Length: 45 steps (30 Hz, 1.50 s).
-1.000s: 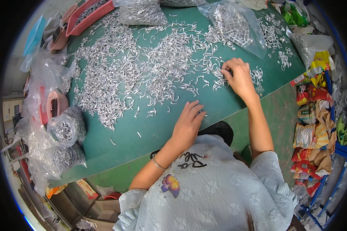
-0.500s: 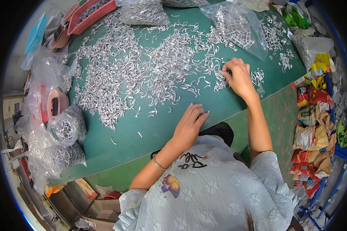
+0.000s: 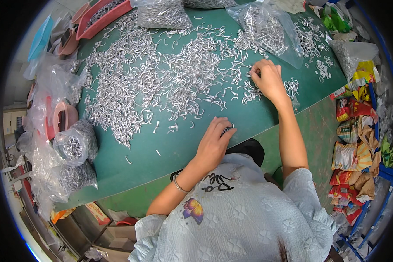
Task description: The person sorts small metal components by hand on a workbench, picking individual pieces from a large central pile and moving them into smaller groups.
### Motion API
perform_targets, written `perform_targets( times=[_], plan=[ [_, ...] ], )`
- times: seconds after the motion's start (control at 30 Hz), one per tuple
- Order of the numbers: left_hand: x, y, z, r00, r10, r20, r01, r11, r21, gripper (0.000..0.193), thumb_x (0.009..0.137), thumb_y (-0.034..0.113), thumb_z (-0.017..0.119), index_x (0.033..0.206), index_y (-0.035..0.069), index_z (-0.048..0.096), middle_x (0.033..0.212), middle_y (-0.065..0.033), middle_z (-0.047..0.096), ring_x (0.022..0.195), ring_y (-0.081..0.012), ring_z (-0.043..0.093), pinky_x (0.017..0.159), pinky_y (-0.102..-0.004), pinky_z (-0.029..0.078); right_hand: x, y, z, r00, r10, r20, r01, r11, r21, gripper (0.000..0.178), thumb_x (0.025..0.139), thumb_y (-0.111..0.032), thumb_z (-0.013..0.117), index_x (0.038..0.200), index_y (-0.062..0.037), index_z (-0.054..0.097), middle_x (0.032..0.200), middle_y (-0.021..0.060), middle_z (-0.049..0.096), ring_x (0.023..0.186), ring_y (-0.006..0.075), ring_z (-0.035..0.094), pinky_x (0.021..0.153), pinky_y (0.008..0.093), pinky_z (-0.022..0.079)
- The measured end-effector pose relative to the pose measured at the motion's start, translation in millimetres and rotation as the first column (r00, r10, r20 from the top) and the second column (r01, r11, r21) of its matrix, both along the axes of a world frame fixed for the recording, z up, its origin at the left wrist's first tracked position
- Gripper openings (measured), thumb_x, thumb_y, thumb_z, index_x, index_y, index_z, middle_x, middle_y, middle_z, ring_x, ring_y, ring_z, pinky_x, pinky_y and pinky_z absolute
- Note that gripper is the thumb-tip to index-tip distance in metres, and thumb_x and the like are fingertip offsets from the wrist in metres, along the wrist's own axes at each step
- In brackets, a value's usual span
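Observation:
Small curved silver metal pieces (image 3: 192, 70) lie scattered in a wide heap over the green table (image 3: 179, 153). By the table's near edge my left hand (image 3: 215, 137) is curled, and a bit of silvery metal shows between its thumb and fingers. My right hand (image 3: 268, 78) is bent down over the right end of the heap, thumb and fingertips drawn together. Whatever its fingertips hold is too small to make out. A small group of silver pieces (image 3: 291, 87) lies just right of that wrist.
A clear bag of silver parts (image 3: 266, 32) lies beyond my right hand, with another full bag (image 3: 166, 15) at the back. Pink bins (image 3: 102, 19) stand at the far left, above filled plastic bags (image 3: 76, 144). Colourful packets (image 3: 347, 155) line a blue rack at right.
My right hand has shifted slightly away from me and its fingers have curled more. The left hand stays in place, its fingers and the metal in them turned a little.

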<state>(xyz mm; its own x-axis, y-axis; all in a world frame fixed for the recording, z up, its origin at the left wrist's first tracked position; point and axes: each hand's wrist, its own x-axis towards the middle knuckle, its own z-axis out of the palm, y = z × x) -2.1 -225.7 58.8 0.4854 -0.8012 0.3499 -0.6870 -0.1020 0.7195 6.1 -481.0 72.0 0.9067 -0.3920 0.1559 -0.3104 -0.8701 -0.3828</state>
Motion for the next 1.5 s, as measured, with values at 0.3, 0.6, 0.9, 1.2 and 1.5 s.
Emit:
perform_targets(
  times=[0.3, 0.6, 0.9, 1.2, 1.5],
  plan=[
    [-2, 2, -2, 1.0, 0.019, -0.009, -0.019, 1.0, 0.008, 0.028, 0.077, -0.008, 0.064, 0.103, 0.0, 0.063, 0.11, -0.0152, 0.053, 0.112, -0.0375, 0.053, 0.102, -0.0533, 0.041, 0, 5, 0, 0.998, 0.052, 0.044, -0.05, 0.998, -0.043, 0.015, 0.079, -0.012, 0.073, 0.084, -0.0039, 0.062, 0.08, 0.0073, 0.058, 0.082, 0.0221, 0.054, 0.077, 0.0362, 0.037],
    [-1, 3, -3, 1.0, 0.023, -0.018, -0.022, 1.0, 0.005, 0.026, 0.078, -0.007, 0.065, 0.103, 0.001, 0.063, 0.111, -0.0148, 0.053, 0.112, -0.0369, 0.054, 0.103, -0.0531, 0.041, -14, -8, 16, 0.998, 0.032, 0.061, -0.049, 0.956, 0.29, 0.018, 0.079, -0.01, 0.075, 0.087, 0.0021, 0.066, 0.06, 0.005, 0.055, 0.054, 0.011, 0.048, 0.052, 0.0293, 0.04],
    [-2, 4, -5, 0.999, 0.047, -0.025, -0.047, 0.999, 0.012, 0.025, 0.079, -0.007, 0.065, 0.102, 0.001, 0.063, 0.111, -0.0139, 0.054, 0.112, -0.036, 0.054, 0.103, -0.0532, 0.041, -51, -37, 29, 0.977, -0.172, 0.123, 0.131, 0.948, 0.289, 0.013, 0.084, -0.01, 0.069, 0.083, 0.0024, 0.065, 0.063, 0.0108, 0.06, 0.055, 0.0174, 0.056, 0.055, 0.0308, 0.043],
    [-2, 1, 1, 0.999, 0.001, 0.046, -0.005, 0.996, 0.084, 0.032, 0.078, -0.005, 0.062, 0.108, 0.004, 0.064, 0.122, -0.0127, 0.054, 0.12, -0.0364, 0.049, 0.107, -0.0557, 0.035, -60, -23, 19, 0.977, -0.044, 0.208, 0.062, 0.995, -0.076, 0.015, 0.073, -0.01, 0.075, 0.082, -0.0036, 0.064, 0.092, 0.0102, 0.059, 0.091, 0.0305, 0.054, 0.079, 0.0406, 0.043],
    [-4, 1, -6, 0.999, -0.029, 0.041, 0.024, 0.994, 0.111, 0.036, 0.073, -0.007, 0.061, 0.108, 0.001, 0.063, 0.122, -0.0131, 0.054, 0.122, -0.0365, 0.047, 0.108, -0.0564, 0.033, -42, 13, 14, 0.997, 0.027, -0.072, -0.037, 0.988, -0.15, 0.016, 0.076, -0.012, 0.073, 0.082, -0.0042, 0.061, 0.085, 0.0095, 0.059, 0.088, 0.0286, 0.052, 0.079, 0.04, 0.034]
  ],
)
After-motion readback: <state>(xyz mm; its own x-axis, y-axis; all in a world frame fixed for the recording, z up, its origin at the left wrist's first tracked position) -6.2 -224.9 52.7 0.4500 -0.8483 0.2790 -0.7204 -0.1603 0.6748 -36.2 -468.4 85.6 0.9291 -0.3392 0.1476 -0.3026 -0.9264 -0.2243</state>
